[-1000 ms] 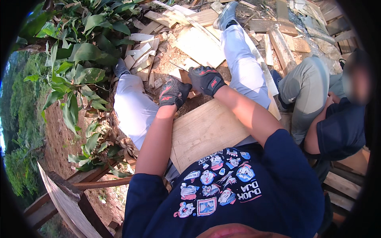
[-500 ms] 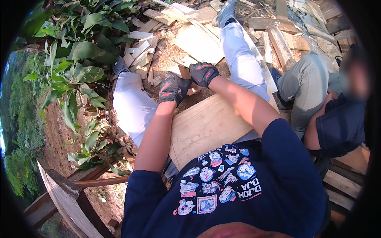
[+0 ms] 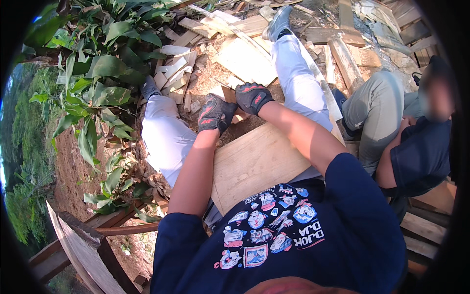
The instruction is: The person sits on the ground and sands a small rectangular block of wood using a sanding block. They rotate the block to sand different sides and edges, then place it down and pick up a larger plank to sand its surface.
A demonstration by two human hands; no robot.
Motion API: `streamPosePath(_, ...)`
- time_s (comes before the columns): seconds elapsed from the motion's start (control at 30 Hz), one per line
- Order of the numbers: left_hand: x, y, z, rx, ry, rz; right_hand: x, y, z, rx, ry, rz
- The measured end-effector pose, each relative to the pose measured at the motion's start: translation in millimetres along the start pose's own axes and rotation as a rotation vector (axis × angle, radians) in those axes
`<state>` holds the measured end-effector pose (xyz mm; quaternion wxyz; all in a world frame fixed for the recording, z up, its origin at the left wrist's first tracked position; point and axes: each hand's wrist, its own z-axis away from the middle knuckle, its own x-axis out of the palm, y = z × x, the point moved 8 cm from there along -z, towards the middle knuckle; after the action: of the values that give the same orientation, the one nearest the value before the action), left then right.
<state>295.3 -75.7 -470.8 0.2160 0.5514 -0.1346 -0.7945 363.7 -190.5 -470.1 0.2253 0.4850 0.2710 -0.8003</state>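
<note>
My left hand (image 3: 215,113) and my right hand (image 3: 253,97), both in black gloves with red marks, are close together between my knees. Their fingers are curled closed around a piece of wood (image 3: 228,93), which shows just beyond and between the gloves. Most of it is hidden by the hands. A wide pale wooden board (image 3: 259,159) lies across my lap, under my forearms and nearer to me than the hands.
Wood offcuts (image 3: 176,73) are piled beyond my left knee. A bright flat board (image 3: 247,61) lies on the ground between my feet. Leafy plants (image 3: 105,68) crowd the left. Another person (image 3: 382,103) sits close on my right. Rough timber (image 3: 81,245) stands at lower left.
Both hands stay together on the piece of wood, with only a slight shift. The whole view has moved a little; the other person keeps the same pose.
</note>
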Motion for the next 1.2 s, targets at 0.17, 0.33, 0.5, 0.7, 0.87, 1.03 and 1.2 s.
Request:
streamPosePath(0.17,-13.4,10.0,-3.1,-0.093,-0.029,0.038,-5.3,6.7,-9.1,0.045,0.047,-0.06)
streamPosePath(0.33,-4.4,1.4,8.5,-0.216,-0.03,0.136,13.1,15.2,-2.0,0.097,-0.02,-0.097)
streamPosePath(0.5,-12.0,10.1,10.0,-0.086,0.028,0.071,18.7,14.3,-11.4,0.055,0.005,-0.101)
streamPosePath(0.7,0.7,-15.5,5.2,-0.09,0.015,0.077,81.5,18.4,-56.7,-0.361,-0.375,-0.019)
streamPosePath(0.87,0.4,-16.9,-1.5,-0.162,0.082,0.036,142.7,96.9,-87.4,-0.032,-0.023,-0.192)
streamPosePath(1.03,-7.1,3.3,8.1,0.049,-0.024,-0.118,54.7,76.2,-33.7,0.384,0.028,-1.08)
streamPosePath(1.2,12.3,-27.5,-7.6,-0.053,0.048,-0.127,53.9,64.3,-41.0,0.086,0.024,-1.43)
